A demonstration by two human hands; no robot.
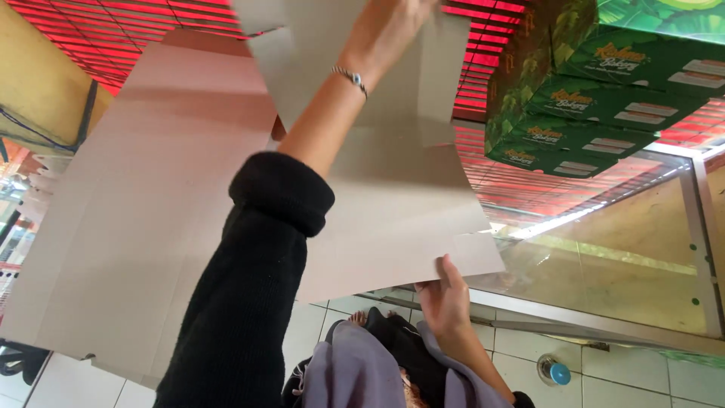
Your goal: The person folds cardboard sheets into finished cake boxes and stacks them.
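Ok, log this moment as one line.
left hand: grips cardboard sheet top | right hand: holds its lower edge | green boxes stacked beside

Daylight fills the scene, bright and even. The strongest light enters at 3 o'clock, where a pale glare streak runs along the clear glass pane (pixel 604 264), washing out what lies behind it. The red slatted shutter (pixel 98 30) at 12 o'clock glows saturated, almost bleeding. The flat grey-brown cardboard sheet (pixel 393 211) is softly lit, with a faint shadow under the black knitted sleeve (pixel 249 302). The raised hand at 12 o'clock is smeared by motion blur. Straight lines bend toward the frame's edges.
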